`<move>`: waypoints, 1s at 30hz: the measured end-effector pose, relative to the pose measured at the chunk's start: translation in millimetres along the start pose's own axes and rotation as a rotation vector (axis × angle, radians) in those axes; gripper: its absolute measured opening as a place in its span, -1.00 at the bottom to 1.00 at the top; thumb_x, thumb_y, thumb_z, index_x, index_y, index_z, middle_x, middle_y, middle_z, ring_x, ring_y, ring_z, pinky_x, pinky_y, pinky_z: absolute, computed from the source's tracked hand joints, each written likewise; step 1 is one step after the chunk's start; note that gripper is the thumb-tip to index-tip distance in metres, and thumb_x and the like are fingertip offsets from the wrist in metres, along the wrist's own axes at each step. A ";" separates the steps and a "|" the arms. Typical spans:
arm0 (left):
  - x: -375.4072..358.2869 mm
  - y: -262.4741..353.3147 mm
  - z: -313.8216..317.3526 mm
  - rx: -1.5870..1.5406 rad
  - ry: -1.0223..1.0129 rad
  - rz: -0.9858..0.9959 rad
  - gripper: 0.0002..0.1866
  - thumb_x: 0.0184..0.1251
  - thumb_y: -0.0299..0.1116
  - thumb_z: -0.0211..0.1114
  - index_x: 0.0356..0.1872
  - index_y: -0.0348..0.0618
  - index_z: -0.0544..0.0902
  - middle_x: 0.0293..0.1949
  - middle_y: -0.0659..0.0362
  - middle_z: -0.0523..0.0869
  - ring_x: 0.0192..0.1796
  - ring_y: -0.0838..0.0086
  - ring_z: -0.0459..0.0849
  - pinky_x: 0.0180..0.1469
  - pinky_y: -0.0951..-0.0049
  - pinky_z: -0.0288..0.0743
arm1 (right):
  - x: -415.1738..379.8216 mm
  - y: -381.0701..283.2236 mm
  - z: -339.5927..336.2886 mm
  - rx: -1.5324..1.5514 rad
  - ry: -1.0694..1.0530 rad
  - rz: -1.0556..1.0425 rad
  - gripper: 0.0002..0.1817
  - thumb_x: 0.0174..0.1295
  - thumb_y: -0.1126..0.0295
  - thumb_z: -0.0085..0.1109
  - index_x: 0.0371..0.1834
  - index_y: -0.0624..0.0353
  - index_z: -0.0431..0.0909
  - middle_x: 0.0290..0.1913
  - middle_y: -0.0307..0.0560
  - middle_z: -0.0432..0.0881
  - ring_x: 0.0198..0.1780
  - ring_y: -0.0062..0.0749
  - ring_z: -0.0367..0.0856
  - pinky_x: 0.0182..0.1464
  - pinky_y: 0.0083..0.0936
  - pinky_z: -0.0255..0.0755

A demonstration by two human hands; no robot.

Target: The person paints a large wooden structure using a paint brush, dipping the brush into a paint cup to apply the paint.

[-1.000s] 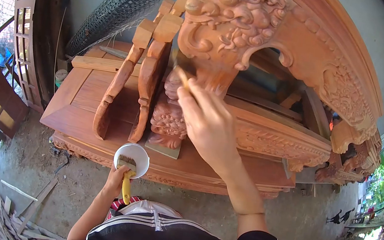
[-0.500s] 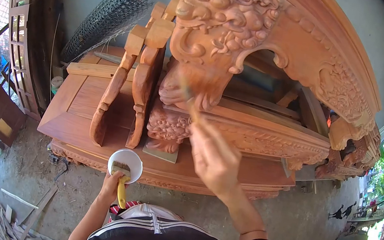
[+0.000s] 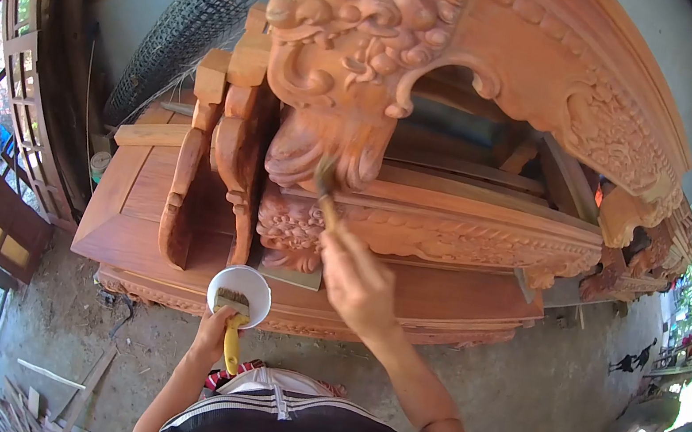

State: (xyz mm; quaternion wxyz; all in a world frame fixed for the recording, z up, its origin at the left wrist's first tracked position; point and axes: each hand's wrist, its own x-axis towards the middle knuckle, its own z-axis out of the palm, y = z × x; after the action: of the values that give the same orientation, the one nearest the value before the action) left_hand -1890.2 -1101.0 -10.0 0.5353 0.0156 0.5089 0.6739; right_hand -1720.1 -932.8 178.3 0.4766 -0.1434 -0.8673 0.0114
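Observation:
My right hand [image 3: 359, 297] is closed round the handle of a paintbrush [image 3: 329, 203] with dark bristles. Those bristles lie against the lower part of a scroll-carved wooden leg [image 3: 301, 148], which looks darker and wetter than the wood above. In front of my waist, my left hand [image 3: 210, 337] grips a white plastic pot [image 3: 261, 294]. A second paintbrush [image 3: 232, 344], with a yellow handle and wide bristles, rests in the pot, its handle hanging out over the rim beside my left fingers. What liquid the pot holds I cannot make out.
The leg belongs to a large carved frame [image 3: 522, 55] stacked on a wooden platform [image 3: 130, 224]. Two curved wooden legs [image 3: 236, 142] stand to its left. A roll of black mesh [image 3: 180, 39] leans by the wall. Scrap wood [image 3: 35, 411] lies at lower left.
My right hand has come down and left, bringing the brush lower on the carved leg. The camera view has shifted slightly; my left hand keeps the pot.

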 end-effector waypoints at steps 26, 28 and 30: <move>6.8 -11.3 10.6 -0.015 -0.018 0.042 -0.64 0.18 -0.48 0.10 0.03 -0.08 0.35 -0.21 0.09 0.58 -0.32 0.35 0.63 -0.44 0.40 0.57 | 62.2 -12.3 -28.4 -0.030 0.197 -0.222 -0.72 -0.04 0.54 0.31 -0.19 0.19 0.65 -0.17 0.05 0.66 -0.35 -0.26 0.69 -0.36 -0.45 0.56; 6.1 -16.5 6.9 -0.028 0.018 0.088 -0.62 0.16 -0.50 0.10 0.04 -0.06 0.33 -0.20 0.08 0.57 -0.30 0.33 0.63 -0.45 0.40 0.57 | 69.7 4.4 -31.1 -0.022 0.114 -0.224 -0.74 -0.01 0.52 0.29 -0.19 0.18 0.65 -0.16 0.04 0.66 -0.34 -0.28 0.68 -0.33 -0.46 0.56; 2.6 -19.6 -2.1 -0.066 0.025 0.070 -0.62 0.15 -0.51 0.09 0.03 -0.06 0.33 -0.20 0.08 0.56 -0.30 0.33 0.63 -0.45 0.40 0.57 | 70.2 8.4 -41.9 -0.016 0.029 -0.137 -0.79 0.09 0.48 0.23 -0.18 0.15 0.65 -0.14 0.01 0.66 -0.29 -0.25 0.68 -0.28 -0.44 0.56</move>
State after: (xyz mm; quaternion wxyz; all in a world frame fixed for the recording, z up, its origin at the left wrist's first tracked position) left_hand -1878.7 -1102.3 -26.1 0.5052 0.0074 0.4922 0.7088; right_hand -1718.8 -911.4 257.6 0.4877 -0.0876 -0.8681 -0.0301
